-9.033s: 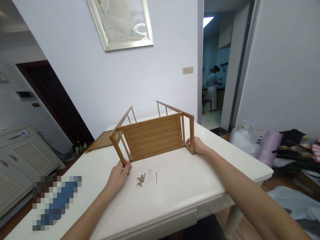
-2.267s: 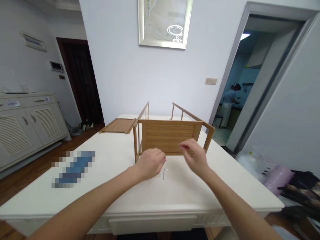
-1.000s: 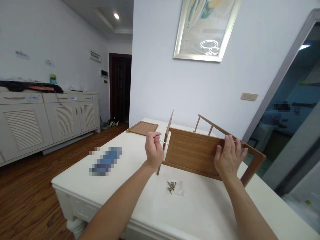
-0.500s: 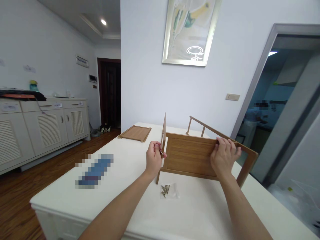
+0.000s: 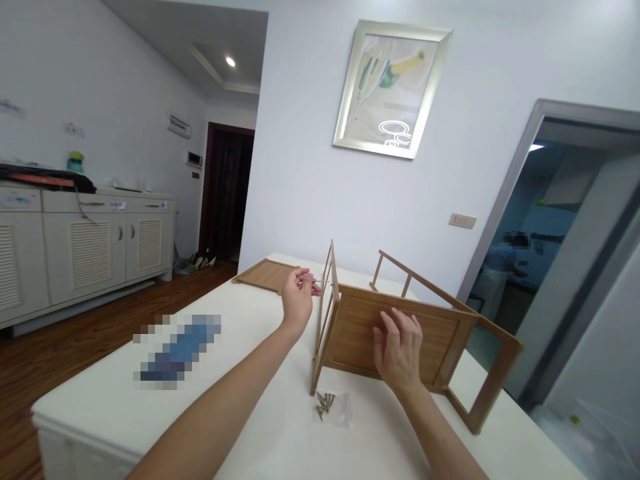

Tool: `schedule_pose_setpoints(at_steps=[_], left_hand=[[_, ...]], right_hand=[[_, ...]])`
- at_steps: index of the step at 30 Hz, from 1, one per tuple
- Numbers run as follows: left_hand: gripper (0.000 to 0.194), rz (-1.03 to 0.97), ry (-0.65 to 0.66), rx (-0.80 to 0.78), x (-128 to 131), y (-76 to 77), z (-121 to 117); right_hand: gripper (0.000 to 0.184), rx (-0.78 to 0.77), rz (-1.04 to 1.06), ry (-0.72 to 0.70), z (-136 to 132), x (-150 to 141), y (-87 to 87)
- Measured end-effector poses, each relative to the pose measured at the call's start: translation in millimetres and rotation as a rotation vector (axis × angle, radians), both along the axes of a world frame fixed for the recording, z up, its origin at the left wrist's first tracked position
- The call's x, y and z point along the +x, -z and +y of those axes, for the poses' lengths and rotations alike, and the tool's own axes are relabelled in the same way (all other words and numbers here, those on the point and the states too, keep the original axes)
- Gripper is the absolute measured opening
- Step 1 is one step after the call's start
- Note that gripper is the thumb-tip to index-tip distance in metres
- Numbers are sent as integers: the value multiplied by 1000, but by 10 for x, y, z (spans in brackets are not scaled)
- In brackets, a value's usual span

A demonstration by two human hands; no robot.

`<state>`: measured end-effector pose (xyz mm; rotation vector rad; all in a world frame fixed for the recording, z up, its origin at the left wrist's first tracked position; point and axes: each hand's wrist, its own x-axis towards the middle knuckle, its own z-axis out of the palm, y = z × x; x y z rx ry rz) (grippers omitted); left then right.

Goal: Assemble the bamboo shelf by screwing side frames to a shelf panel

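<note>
A wooden frame piece stands on its side on the white table, with a flat brown panel between a left side frame and a right side frame. My left hand is pinched around a thin metal rod that looks like a hex key. Its tip points at the upper part of the left side frame; whether it sits in a screw is too small to tell. Against the panel's front lies my right hand, fingers spread, gripping nothing. Several screws lie on a clear plastic bag in front.
Another wooden panel lies flat at the table's back left. A blurred blue item rests on the left side. Louvred cabinets line the left wall. Through the doorway at right, a person is in the far room.
My right hand has let go of the panel's upper right edge and moved left onto its face. My left hand has shifted slightly up and left with the rod. The wooden piece has turned somewhat.
</note>
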<state>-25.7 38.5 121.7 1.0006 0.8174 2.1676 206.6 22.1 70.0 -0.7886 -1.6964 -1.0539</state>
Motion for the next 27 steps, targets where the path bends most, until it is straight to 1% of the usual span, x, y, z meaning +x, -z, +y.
schedule_pose_setpoints(at_steps=[2,3,5,8,10,13,16,18,20,23,27], left_hand=[[26,-24,25,16,-6,-146,58],[25,-35,28,31,-1,-193,75],[24,-67,21,64,18,-223,90],[22,-92,15,76,47,-138,94],[22,-89,7,68,58,-57,86],[25,-86,-10,75,66,35,50],[27,-76,-13,88,81,109,1],[25,-54,-21,79,95,163,-22],[23,-30,-32,73,103,214,-33],[21,-20,-43,100,101,253,-33],[21,-7,-56,141,81,249,-31]], right_hand=[[40,-10,-23,-17,2,-56,38],[41,-9,-21,-12,9,-57,43],[43,6,7,21,29,-24,17],[45,29,67,72,52,5,-126],[41,25,83,61,52,-76,-273],[30,-29,78,-41,43,-382,-497],[26,-139,69,-158,71,-747,-620],[28,-183,62,-204,119,-917,-612],[30,-184,64,-215,179,-1000,-543],[35,-148,60,-190,254,-1012,-392],[43,-122,63,-113,304,-1008,-236]])
